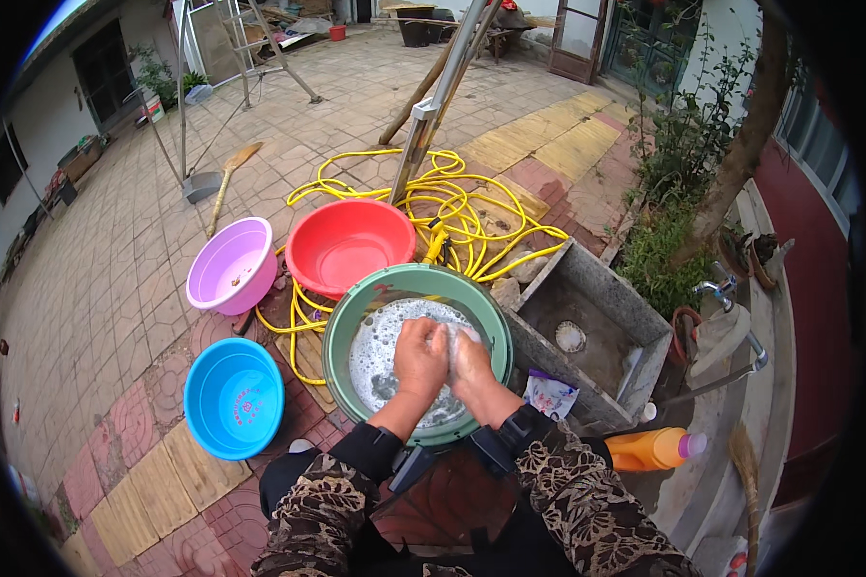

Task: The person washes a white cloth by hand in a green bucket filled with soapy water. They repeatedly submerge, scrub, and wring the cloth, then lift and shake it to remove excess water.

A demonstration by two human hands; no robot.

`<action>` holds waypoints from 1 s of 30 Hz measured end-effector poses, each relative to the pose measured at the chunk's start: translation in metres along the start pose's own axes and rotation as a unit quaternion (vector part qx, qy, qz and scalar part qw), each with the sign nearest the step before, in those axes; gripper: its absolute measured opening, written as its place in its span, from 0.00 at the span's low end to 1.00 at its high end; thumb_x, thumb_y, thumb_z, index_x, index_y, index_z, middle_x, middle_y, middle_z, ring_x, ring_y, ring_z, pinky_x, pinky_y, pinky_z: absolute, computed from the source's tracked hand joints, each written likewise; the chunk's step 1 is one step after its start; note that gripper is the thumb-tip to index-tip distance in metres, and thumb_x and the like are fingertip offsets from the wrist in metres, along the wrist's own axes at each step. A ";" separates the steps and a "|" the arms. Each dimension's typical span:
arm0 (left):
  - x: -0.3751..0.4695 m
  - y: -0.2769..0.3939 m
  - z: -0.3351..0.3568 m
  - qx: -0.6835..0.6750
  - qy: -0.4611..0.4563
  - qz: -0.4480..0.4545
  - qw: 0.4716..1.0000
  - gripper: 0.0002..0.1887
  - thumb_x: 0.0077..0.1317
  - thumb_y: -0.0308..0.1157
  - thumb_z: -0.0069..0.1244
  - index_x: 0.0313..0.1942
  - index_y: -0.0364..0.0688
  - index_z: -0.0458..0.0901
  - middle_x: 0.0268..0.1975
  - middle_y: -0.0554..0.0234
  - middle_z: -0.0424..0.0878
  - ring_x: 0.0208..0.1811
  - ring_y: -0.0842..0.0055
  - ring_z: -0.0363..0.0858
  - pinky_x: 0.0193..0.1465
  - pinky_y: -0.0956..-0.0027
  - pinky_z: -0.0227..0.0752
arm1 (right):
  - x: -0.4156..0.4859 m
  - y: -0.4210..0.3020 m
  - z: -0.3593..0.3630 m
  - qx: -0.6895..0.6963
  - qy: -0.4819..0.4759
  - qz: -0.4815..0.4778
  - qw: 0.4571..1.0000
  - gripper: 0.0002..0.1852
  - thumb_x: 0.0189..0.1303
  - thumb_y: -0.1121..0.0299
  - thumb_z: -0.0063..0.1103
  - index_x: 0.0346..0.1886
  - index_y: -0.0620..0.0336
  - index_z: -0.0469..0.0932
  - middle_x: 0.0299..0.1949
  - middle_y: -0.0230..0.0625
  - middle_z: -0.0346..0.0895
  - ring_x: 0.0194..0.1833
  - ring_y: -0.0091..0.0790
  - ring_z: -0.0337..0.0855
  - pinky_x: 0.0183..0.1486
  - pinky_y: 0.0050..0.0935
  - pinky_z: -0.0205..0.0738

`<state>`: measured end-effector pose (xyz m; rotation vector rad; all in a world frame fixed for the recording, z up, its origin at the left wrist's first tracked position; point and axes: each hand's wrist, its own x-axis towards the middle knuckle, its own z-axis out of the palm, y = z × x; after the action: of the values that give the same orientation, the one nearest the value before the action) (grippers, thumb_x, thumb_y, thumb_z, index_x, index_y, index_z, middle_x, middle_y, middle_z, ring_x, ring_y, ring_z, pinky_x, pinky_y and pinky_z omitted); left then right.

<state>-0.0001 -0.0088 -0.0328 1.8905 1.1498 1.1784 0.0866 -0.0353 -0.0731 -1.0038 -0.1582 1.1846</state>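
Note:
A green plastic basin [500, 324] with sudsy water [379, 346] stands in front of me. Over the suds, my left hand [420, 358] is curled closed, its knuckles up. Beside it, close to or touching it, my right hand [471, 364] is bent and wet with foam. Something whitish, perhaps wet cloth or foam, shows between the two hands; the fingers hide most of it, so I cannot tell what it is or which hand grips it. Both wrists cross the near rim of the basin.
Beyond the green basin stands a red basin [350, 241]; purple [231, 267] and blue [234, 399] basins are at left. A yellow hose [469, 209] lies coiled behind. At right are a stone sink [584, 324], a tap [722, 292], a detergent packet [550, 395] and an orange bottle [646, 448].

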 end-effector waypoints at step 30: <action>-0.008 -0.045 -0.032 -0.486 -0.328 -0.389 0.711 0.28 0.69 0.59 0.34 0.58 0.48 0.67 0.51 0.57 0.77 0.44 0.60 0.81 0.38 0.51 0.79 | -0.015 -0.024 0.008 -0.043 -0.044 -0.040 0.997 0.24 0.58 0.68 0.61 0.56 0.64 0.65 0.51 0.44 0.72 0.50 0.36 0.74 0.53 0.37 0.71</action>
<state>-0.0465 0.0050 -0.0609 0.6954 0.5601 0.3587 0.0924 -0.0436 -0.0455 -1.0109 -0.3198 1.1568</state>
